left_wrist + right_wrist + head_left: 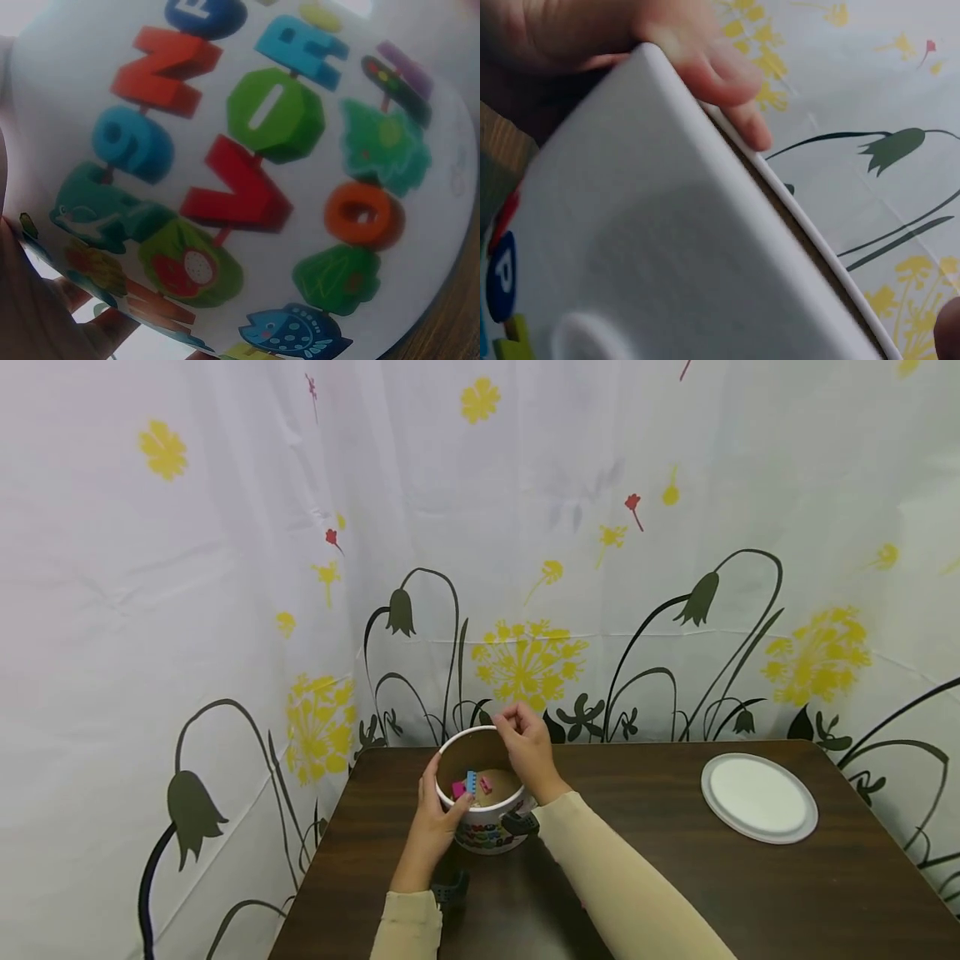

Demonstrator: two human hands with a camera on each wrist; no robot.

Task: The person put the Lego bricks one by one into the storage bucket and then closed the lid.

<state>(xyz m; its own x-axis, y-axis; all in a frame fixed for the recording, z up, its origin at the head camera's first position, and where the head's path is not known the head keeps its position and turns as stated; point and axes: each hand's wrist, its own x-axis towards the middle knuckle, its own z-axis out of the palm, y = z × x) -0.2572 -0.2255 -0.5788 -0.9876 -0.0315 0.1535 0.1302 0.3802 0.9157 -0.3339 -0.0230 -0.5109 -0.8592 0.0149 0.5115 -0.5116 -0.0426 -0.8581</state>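
A round white tub (487,841) printed with coloured letters and animals stands tilted on the table. Inside are a magenta piece (458,789), a blue notched piece (471,782) and a small pink piece (486,785). My left hand (435,814) holds the tub's left side, its thumb over the near rim. At the far right rim, my right hand (528,747) grips the edge with bent fingers, its forearm reaching past the tub's right side. The right wrist view shows its fingertips (739,82) over the rim, partly blurred. Printed letters fill the left wrist view.
A round white lid (759,797) lies on the right of the dark wooden table (645,843). Close behind the table's far edge hangs a white curtain (525,527) with flower prints. Dark wrist straps (450,890) sit near both hands.
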